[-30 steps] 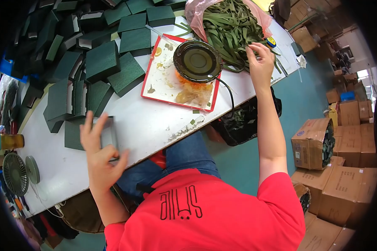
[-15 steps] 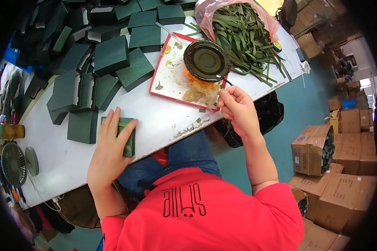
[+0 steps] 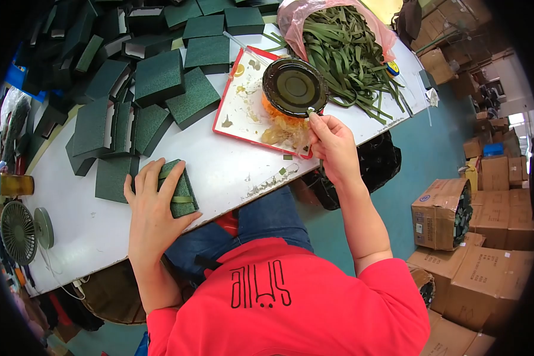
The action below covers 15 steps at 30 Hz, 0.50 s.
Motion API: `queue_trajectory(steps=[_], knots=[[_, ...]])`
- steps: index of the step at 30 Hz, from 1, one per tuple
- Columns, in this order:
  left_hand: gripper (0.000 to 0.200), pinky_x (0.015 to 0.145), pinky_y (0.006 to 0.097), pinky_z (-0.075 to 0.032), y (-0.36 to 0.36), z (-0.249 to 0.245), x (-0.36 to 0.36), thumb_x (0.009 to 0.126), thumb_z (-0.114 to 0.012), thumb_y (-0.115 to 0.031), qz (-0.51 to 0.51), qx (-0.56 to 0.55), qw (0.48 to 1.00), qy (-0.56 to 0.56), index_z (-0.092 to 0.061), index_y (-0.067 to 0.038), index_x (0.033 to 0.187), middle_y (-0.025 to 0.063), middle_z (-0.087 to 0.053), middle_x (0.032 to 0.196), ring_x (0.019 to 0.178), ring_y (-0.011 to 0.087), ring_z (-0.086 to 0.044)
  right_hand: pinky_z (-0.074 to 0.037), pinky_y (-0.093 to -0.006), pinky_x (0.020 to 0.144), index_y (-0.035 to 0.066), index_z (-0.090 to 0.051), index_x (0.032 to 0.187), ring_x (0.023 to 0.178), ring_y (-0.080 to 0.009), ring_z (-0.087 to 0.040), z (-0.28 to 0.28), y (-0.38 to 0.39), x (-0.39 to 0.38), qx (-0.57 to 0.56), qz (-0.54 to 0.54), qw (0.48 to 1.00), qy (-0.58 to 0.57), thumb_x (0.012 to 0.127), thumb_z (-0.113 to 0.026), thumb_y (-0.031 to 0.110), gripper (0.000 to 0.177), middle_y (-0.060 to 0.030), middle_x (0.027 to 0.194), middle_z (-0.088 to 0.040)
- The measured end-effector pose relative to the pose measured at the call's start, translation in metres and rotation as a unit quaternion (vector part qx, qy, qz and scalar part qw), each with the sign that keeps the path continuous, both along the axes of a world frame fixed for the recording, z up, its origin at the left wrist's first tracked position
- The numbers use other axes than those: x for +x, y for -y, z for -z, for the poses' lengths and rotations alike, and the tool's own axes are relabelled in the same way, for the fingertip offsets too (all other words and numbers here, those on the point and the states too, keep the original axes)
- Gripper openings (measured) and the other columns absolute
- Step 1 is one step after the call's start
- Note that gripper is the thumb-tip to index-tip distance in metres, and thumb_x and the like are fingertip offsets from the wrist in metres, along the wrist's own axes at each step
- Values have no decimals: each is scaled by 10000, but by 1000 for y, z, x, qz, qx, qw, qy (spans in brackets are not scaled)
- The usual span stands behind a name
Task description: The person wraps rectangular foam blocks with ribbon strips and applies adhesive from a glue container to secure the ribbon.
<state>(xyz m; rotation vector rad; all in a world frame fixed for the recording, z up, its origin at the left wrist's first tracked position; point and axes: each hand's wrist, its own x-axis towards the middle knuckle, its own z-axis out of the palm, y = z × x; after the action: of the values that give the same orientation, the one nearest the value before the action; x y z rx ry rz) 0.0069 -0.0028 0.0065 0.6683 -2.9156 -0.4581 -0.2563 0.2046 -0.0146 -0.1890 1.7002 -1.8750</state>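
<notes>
My left hand (image 3: 151,207) spans a small green box (image 3: 183,187) near the table's front edge, fingers over its far side and thumb at its near end. A lighter green ribbon band (image 3: 183,199) crosses the box. My right hand (image 3: 336,145) is closed in a pinch on a short green ribbon, mostly hidden by the fingers. Its fingertips are at the near rim of a round black dish (image 3: 295,87), which sits on an orange, glue-crusted base (image 3: 277,111). Under that lies a red-edged white tray (image 3: 234,121), smeared with dried glue.
Many dark green boxes (image 3: 159,77) are heaped on the left and back of the table (image 3: 219,172). A pink plastic bag (image 3: 291,24) spills green ribbon strips (image 3: 350,56) at the back right. A small fan (image 3: 19,232) stands left; cartons (image 3: 442,213) stack on the right floor.
My right hand has moved slightly up, bringing its fingertips to the dish's rim. My left hand has shifted its fingers outward on the box, which now shows more and has turned a little.
</notes>
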Motion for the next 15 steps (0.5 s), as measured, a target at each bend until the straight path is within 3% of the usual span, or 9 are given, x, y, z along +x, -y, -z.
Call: queue_trajectory(steps=[15], knots=[[902, 1096, 487, -339, -4, 7, -1, 532, -905, -178, 16, 26, 998, -53, -561, -110, 1362, 144, -498, 1378, 1291, 357, -457, -234, -208, 446, 71, -563, 845, 503, -25, -347, 6, -3, 1, -84, 5, 996, 34, 959, -664, 178, 186, 23, 674, -530]])
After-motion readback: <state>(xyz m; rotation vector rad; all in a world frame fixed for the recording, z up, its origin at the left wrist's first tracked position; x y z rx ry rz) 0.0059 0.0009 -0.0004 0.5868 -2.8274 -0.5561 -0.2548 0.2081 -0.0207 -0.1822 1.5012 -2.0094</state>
